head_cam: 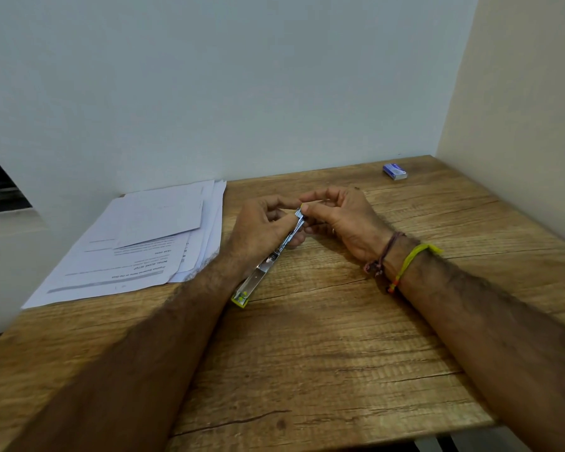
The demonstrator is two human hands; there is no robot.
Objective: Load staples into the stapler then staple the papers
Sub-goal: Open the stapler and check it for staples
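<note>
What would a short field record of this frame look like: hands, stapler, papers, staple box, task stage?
left hand: holds the stapler
right hand: fingers pinch at the stapler's far end
stapler: opened out, metal channel showing, yellow near end on the table
papers: loose stack, left of the hands, untouched
staple box: far right corner, apart from the hands
task stage: loading under way; papers not yet stapled

A wooden table stands against a pale wall.

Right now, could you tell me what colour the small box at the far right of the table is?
Blue and white; the small box shows in the head view.
</note>
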